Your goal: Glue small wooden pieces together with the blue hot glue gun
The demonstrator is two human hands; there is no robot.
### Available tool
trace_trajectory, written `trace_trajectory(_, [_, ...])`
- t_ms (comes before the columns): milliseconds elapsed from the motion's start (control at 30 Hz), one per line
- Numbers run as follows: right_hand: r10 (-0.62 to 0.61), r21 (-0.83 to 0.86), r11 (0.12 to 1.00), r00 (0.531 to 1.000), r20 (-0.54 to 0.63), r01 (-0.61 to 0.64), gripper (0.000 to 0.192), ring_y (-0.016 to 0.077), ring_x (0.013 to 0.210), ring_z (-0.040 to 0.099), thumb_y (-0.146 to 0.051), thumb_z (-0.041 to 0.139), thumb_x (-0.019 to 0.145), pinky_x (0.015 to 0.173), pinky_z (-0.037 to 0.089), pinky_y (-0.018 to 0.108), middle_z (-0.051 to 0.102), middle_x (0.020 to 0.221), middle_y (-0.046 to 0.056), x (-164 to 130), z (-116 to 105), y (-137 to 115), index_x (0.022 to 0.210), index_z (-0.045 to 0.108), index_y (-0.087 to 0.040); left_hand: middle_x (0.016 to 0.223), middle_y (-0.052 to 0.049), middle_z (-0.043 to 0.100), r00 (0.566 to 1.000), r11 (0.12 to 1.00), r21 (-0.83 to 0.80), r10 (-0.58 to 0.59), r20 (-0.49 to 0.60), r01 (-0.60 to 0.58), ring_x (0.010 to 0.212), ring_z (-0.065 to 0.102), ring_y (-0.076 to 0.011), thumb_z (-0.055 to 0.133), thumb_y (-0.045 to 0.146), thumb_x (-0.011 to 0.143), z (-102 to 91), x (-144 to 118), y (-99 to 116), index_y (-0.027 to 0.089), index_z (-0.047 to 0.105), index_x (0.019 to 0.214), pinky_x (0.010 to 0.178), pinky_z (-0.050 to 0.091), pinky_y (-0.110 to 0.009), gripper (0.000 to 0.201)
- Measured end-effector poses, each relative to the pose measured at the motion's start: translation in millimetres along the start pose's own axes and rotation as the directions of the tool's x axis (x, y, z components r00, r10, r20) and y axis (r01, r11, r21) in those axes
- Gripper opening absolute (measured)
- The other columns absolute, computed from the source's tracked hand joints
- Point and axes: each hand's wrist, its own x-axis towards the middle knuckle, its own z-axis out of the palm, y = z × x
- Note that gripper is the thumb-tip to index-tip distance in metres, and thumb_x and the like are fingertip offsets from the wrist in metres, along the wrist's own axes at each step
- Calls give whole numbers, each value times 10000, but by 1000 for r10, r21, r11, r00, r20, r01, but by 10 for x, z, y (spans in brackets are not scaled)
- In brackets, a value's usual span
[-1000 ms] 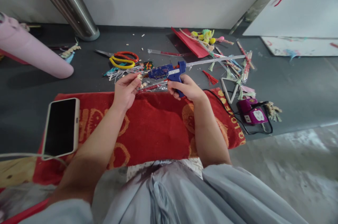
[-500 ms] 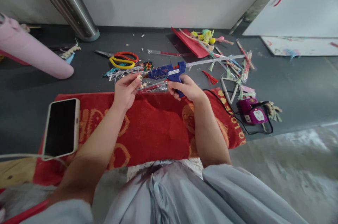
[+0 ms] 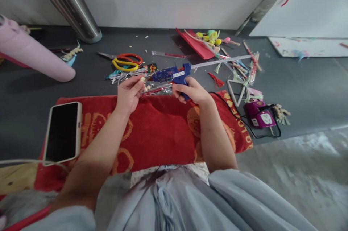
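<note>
Right hand [image 3: 193, 91] grips glue gun [image 3: 174, 75], nozzle aimed at small bead [image 3: 142, 78] pinched in left hand [image 3: 129, 94] fingertips for gluing.

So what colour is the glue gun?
Blue; the head view shows the glue gun best, held in the right hand.

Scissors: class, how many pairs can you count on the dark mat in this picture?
1. The scissors, with red and yellow handles, lie on the mat beyond the left hand. Others may be hidden in the craft clutter.
</note>
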Motion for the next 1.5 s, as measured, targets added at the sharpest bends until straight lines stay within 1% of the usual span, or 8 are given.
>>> trace_trajectory(200, [-16, 7, 1000, 1000, 2, 16, 256, 25, 382, 480, -314, 642, 813, 337, 359, 142, 541, 522, -60, 7, 9, 0, 642, 534, -157, 769, 29, 712, 1000, 1000, 14, -4, -6, 4, 628, 595, -42, 912, 358, 527, 23, -11, 12, 280, 774, 782, 583, 495, -162, 300])
trace_trajectory(533, [-24, -58, 998, 1000, -1, 24, 309, 46, 395, 472, -404, 652, 801, 354, 351, 180, 537, 525, -42, -19, -40, -17, 649, 529, -164, 857, 12, 729, 1000, 999, 34, 10, -23, -9, 655, 596, -59, 901, 368, 551, -1, 5, -10, 279, 770, 800, 625, 512, -202, 295])
trace_trajectory(700, [-155, -275, 958, 953, -259, 81, 189, 77, 433, 438, -376, 596, 839, 440, 385, 227, 496, 536, -63, -16, -166, 6, 864, 552, -194, 878, 19, 735, 996, 1000, 7, 25, -81, -25, 643, 577, -47, 905, 356, 543, 0, 24, 10, 293, 772, 787, 616, 511, -187, 284])
trace_trajectory(800, [-264, -554, 832, 868, -420, -15, 212, 132, 595, 514, -338, 591, 807, 590, 463, 287, 586, 694, -5, -13, -296, 55, 961, 570, -194, 842, 22, 727, 997, 999, -13, 29, -75, -30, 621, 562, -34, 903, 330, 555, 5, 21, 26, 291, 775, 788, 596, 497, -165, 269])
trace_trajectory(867, [-319, -675, 734, 839, -441, -76, 290, 178, 734, 562, -302, 576, 782, 717, 489, 340, 645, 856, 44, -31, -377, 85, 1047, 571, -186, 823, 23, 723, 997, 999, -16, 34, -68, -35, 603, 551, -27, 902, 330, 558, 11, 17, 31, 292, 778, 795, 583, 488, -157, 270])
trace_trajectory(1133, [-218, -858, 436, 894, -392, -271, 457, 300, 997, 619, -183, 549, 738, 871, 483, 432, 673, 1126, 166, -167, -472, 101, 1193, 539, -138, 883, 22, 733, 996, 1000, -3, 11, -88, -11, 627, 565, -35, 894, 321, 573, -5, 25, 12, 307, 775, 794, 604, 497, -176, 252])
trace_trajectory(1333, [-175, -861, 215, 849, -499, -462, 482, 354, 1044, 607, -66, 494, 697, 895, 467, 464, 658, 1100, 223, -166, -538, 218, 1175, 556, -68, 852, 16, 726, 994, 1000, 5, 12, -106, -12, 594, 534, -31, 895, 321, 567, 8, 27, 32, 301, 774, 784, 572, 479, -186, 249])
trace_trajectory(1500, [-145, -822, 183, 812, -566, -540, 460, 377, 1071, 588, -58, 486, 719, 909, 447, 476, 632, 1111, 270, -144, -539, 256, 1172, 550, -13, 853, 10, 726, 991, 997, 55, 57, -118, -51, 582, 511, -50, 896, 448, 529, -15, 47, 25, 324, 774, 809, 566, 478, -221, 330])
